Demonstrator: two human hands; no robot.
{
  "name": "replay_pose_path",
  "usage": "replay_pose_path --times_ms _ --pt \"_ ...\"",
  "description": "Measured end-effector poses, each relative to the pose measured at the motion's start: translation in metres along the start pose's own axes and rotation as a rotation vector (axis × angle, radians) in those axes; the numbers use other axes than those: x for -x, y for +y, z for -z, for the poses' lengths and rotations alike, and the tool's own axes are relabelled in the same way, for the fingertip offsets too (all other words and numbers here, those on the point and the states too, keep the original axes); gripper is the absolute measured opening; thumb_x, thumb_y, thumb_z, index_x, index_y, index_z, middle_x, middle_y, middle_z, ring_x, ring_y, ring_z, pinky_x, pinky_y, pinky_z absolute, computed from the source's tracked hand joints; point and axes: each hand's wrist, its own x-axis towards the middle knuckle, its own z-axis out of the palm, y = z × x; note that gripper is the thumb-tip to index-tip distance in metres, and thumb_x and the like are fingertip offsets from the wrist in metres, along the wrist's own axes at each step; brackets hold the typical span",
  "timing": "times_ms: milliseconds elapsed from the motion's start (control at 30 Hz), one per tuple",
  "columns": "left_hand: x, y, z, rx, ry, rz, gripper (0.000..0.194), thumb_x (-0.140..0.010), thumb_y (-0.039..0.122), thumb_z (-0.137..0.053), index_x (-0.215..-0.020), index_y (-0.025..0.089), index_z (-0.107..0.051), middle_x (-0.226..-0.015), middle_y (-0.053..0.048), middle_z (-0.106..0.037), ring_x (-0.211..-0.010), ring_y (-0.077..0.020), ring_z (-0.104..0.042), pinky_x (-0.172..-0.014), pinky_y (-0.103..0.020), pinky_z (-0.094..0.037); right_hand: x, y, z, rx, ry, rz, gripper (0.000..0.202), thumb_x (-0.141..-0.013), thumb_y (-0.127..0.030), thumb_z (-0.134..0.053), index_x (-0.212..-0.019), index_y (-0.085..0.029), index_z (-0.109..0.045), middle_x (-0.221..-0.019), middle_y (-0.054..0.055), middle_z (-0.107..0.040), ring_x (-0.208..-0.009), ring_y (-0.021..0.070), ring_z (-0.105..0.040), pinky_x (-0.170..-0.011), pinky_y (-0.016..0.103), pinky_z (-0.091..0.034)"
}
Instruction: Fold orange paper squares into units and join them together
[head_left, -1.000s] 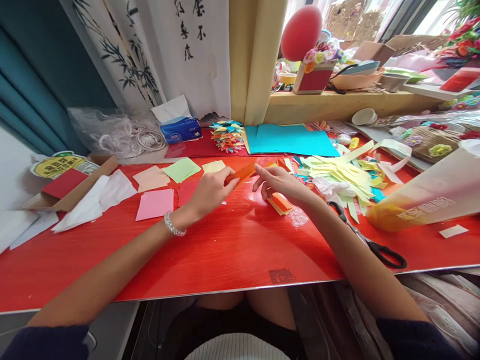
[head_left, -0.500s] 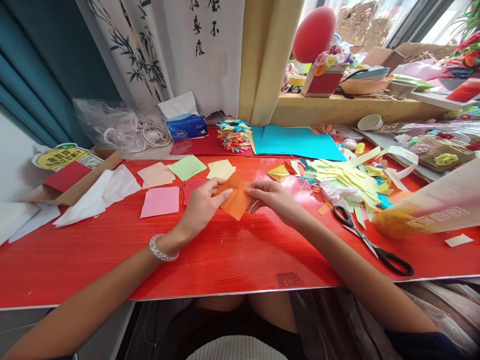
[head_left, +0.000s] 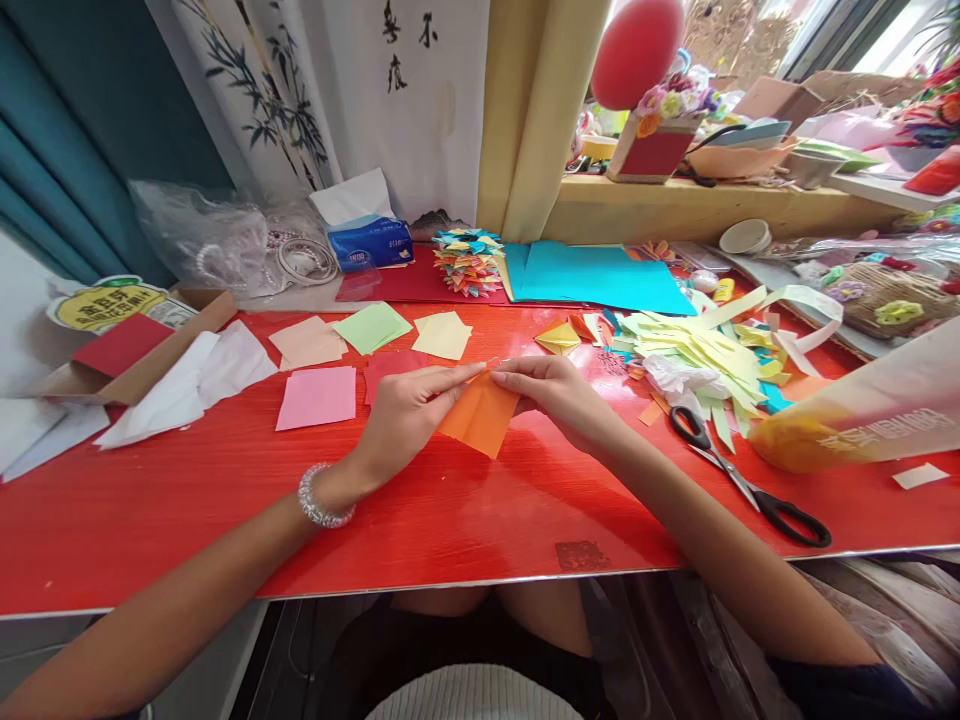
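Two hands [head_left: 405, 415] [head_left: 559, 395] pinch orange paper [head_left: 484, 420], well inside table edge [head_left: 420, 586].

The person wears navy sleeves [head_left: 829, 688], a pale ribbed top [head_left: 474, 694], black bottoms [head_left: 431, 642] and a clear bracelet [head_left: 309, 496].

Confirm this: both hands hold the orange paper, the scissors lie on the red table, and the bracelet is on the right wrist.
No: the bracelet is on the left wrist, not the right, as the head view shows. The left hand and right hand do hold the orange paper, and the scissors lie on the red table.
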Motion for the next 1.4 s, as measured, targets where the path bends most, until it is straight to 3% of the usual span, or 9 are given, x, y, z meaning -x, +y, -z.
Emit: replay_pose_path --times_ms 133,400,567,767,900,1000,1133,1400 --pt "-0.0023 0.0036 0.0008 -0.073 -0.047 -0.105 0.03 -0.089 0.03 -0.051 -0.115 0.023 -0.065 -0.112 -0.004 -0.069 -0.102 -0.0172 -0.063 -0.09 -0.03 -0.049 0.0 0.001 0.0008 -0.051 0.015 -0.012 0.022 -0.077 -0.035 -0.066 -0.083 -0.014 -0.071 -0.082 0.006 -0.068 -0.075 0.0141 -0.062 -0.067 0.026 -0.053" --pt "-0.0027 0.0027 -0.0002 0.029 -0.049 -0.036 0.028 -0.089 0.033 -0.054 -0.11 0.023 -0.068 -0.111 -0.004 -0.069 -0.102 -0.0163 -0.063 -0.089 -0.029 -0.048 -0.0007 0.0044 0.0036 -0.103 -0.036 -0.005 0.025 -0.077 -0.038 -0.067 -0.084 -0.014 -0.07 -0.085 0.007 -0.068 -0.077 0.0143 -0.063 -0.069 0.026 -0.053" --pt "0.0005 0.0032 -0.0042 0.07 -0.055 -0.028 0.029 -0.089 0.032 -0.054 -0.115 0.024 -0.065 -0.111 -0.004 -0.068 -0.101 -0.0161 -0.062 -0.089 -0.029 -0.048 -0.0002 0.0043 -0.001 -0.092 0.03 0.008 0.025 -0.075 -0.039 -0.069 -0.077 -0.015 -0.069 -0.076 0.004 -0.064 -0.068 0.0117 -0.058 -0.063 0.023 -0.049" --pt "-0.0024 0.0086 -0.004 0.254 -0.077 0.142 0.026 -0.085 0.038 -0.058 -0.099 0.022 -0.072 -0.109 -0.004 -0.069 -0.104 -0.0192 -0.061 -0.092 -0.032 -0.048 0.0001 0.0058 -0.0028 0.028 0.061 0.042 0.023 -0.078 -0.038 -0.064 -0.077 -0.015 -0.068 -0.072 0.002 -0.062 -0.063 0.0105 -0.052 -0.057 0.022 -0.041" --pt "-0.0069 0.0052 -0.0025 0.42 -0.058 0.335 0.023 -0.077 0.037 -0.067 -0.093 0.021 -0.073 -0.098 -0.003 -0.073 -0.094 -0.0193 -0.064 -0.081 -0.03 -0.052 0.0008 0.0059 -0.0012 0.18 0.056 0.115 0.022 -0.081 -0.037 -0.061 -0.079 -0.016 -0.068 -0.076 0.002 -0.063 -0.069 0.0123 -0.052 -0.061 0.023 -0.041" --pt "-0.0087 0.0029 -0.0022 0.43 -0.112 0.426 0.024 -0.074 0.037 -0.069 -0.09 0.019 -0.073 -0.091 -0.005 -0.073 -0.085 -0.0187 -0.065 -0.074 -0.03 -0.052 0.0001 0.0061 0.0009 0.268 0.054 0.169 0.023 -0.082 -0.038 -0.058 -0.08 -0.017 -0.069 -0.079 0.003 -0.065 -0.073 0.0141 -0.054 -0.063 0.025 -0.041" --pt "-0.0085 0.0034 -0.0019 0.428 -0.178 0.456 0.024 -0.075 0.038 -0.068 -0.084 0.017 -0.074 -0.085 -0.006 -0.073 -0.079 -0.0184 -0.065 -0.073 -0.031 -0.053 -0.0011 0.0065 0.0026 0.322 0.056 0.186 0.025 -0.083 -0.039 -0.057 -0.081 -0.017 -0.069 -0.082 0.003 -0.066 -0.074 0.015 -0.054 -0.064 0.025 -0.04" --pt "-0.0061 0.0044 -0.0033 0.454 -0.162 0.48 0.022 -0.071 0.038 -0.071 -0.078 0.017 -0.074 -0.078 -0.004 -0.071 -0.074 -0.0159 -0.063 -0.069 -0.027 -0.05 0.0001 0.0039 0.0008 0.345 0.039 0.159 0.026 -0.081 -0.041 -0.06 -0.078 -0.016 -0.068 -0.077 0.003 -0.065 -0.07 0.0137 -0.052 -0.061 0.025 -0.037"
